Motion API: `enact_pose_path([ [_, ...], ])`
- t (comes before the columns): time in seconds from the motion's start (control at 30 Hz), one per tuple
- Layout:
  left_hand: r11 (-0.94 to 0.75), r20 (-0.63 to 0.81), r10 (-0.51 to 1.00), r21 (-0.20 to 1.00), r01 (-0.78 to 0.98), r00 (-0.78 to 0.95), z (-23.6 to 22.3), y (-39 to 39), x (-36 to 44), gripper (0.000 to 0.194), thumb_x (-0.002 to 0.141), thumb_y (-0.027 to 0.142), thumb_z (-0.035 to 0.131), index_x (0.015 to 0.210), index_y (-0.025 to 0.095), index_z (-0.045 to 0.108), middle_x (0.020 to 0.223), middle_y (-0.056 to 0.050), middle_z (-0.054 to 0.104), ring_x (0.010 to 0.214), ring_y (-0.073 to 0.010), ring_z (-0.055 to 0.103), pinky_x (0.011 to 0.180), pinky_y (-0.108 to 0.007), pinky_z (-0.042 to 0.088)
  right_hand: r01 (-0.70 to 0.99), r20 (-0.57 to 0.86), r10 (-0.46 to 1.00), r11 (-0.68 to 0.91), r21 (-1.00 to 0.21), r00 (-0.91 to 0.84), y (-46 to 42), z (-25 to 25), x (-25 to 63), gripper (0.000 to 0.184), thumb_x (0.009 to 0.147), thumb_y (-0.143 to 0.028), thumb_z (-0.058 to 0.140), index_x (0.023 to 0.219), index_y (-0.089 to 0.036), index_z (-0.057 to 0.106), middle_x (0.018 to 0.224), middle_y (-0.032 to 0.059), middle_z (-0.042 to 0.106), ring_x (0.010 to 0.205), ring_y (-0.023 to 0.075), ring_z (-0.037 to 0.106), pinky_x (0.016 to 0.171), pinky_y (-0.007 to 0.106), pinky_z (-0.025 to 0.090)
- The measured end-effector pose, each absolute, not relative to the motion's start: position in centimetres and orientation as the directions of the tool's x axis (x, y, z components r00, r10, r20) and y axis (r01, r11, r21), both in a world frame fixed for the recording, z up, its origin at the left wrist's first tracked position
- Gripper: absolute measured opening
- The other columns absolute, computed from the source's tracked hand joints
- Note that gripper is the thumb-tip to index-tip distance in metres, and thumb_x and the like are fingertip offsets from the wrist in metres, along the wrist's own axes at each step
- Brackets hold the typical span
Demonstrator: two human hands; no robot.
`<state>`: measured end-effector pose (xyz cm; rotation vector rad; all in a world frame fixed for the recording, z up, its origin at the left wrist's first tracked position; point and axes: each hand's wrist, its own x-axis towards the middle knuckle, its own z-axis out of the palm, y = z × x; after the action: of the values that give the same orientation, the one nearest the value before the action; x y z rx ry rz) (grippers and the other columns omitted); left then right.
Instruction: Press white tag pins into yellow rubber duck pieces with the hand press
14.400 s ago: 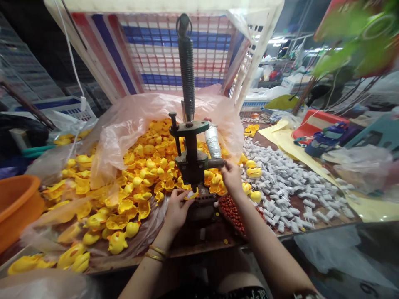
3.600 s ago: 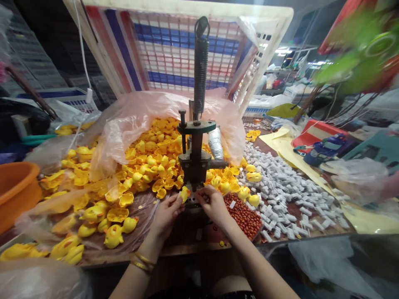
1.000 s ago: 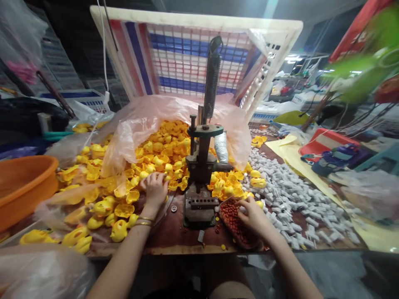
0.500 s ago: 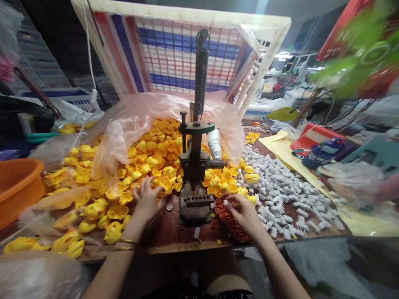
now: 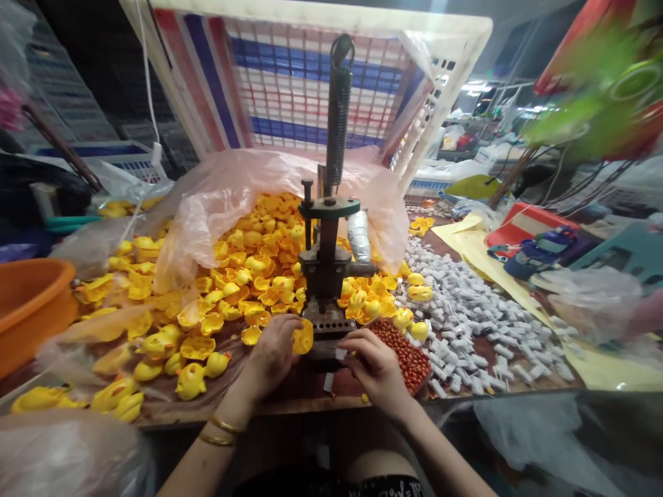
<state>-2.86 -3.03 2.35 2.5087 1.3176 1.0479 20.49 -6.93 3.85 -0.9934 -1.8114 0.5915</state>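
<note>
My left hand [image 5: 274, 351] is closed on a yellow duck half-shell [image 5: 303, 337], held just in front of the press. My right hand [image 5: 373, 364] pinches a small grey-white block [image 5: 340, 353] near the front of the press base. Between the two hands stands the dark hand press [image 5: 326, 276], with a tall spring on top and a row of holes in its base. Beside my right hand, a tray of small red-brown beads [image 5: 401, 352] lies on the table. Another grey-white block [image 5: 328, 382] rests at the table's front edge.
A big heap of yellow duck shells [image 5: 259, 235] fills the left and back, partly under pink plastic film [image 5: 217, 186]. Grey-white blocks [image 5: 466, 317] are spread at the right. An orange basin [image 5: 36, 304] stands far left, and a white plastic crate [image 5: 311, 21] leans behind.
My left hand has moved right from the shell heap and now holds a half-shell. My right hand has come left from over the bead tray to the press, still pinching its block.
</note>
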Motion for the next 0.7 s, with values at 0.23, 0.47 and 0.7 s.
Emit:
enact_pose_path([
  [0.23, -0.66, 0.368, 0.747, 0.52, 0.543, 0.554, 5.1, -4.5, -1.4, 0.048, 0.068, -0.005, 0.041, 0.108, 0.02, 0.049, 0.104, -0.008, 0.057, 0.104, -0.0219, 0.051, 0.089, -0.036, 0.047, 0.524, 0.608, 0.557, 0.812, -0.256, -0.566, -5.7, 2.2, 18.6, 0.024, 0.088, -0.01, 0.047, 0.1, -0.018, 0.066, 0.099, 0.0098, 0.065, 0.086, 0.0199, 0.054, 0.072, 0.033, 0.048],
  [0.47, -0.54, 0.347, 0.812, 0.753, 0.376, 0.47, 6.4, -5.1, -1.5, 0.045, 0.073, 0.003, 0.048, 0.114, 0.023, 0.047, 0.109, -0.007, 0.055, 0.106, -0.0215, 0.054, 0.092, -0.036, 0.046, 0.335, 0.544, 0.63, 0.767, -0.547, -0.555, -6.9, 3.7, 19.1, 0.031, 0.087, -0.012, 0.054, 0.112, -0.025, 0.065, 0.121, 0.009, 0.046, 0.11, 0.0195, 0.051, 0.09, 0.035, 0.05],
  [0.7, -0.222, 0.172, 0.947, 0.961, 0.167, 0.27, 4.0, -6.9, 1.1, 0.046, 0.074, 0.017, 0.065, 0.119, 0.023, 0.059, 0.119, -0.009, 0.058, 0.102, -0.0226, 0.062, 0.085, -0.033, 0.053, 0.363, 0.511, 0.803, 0.594, -0.718, -0.305, -7.1, 3.5, 19.4, 0.031, 0.083, -0.008, 0.057, 0.105, -0.027, 0.068, 0.105, 0.0059, 0.046, 0.093, 0.0155, 0.055, 0.08, 0.03, 0.053],
])
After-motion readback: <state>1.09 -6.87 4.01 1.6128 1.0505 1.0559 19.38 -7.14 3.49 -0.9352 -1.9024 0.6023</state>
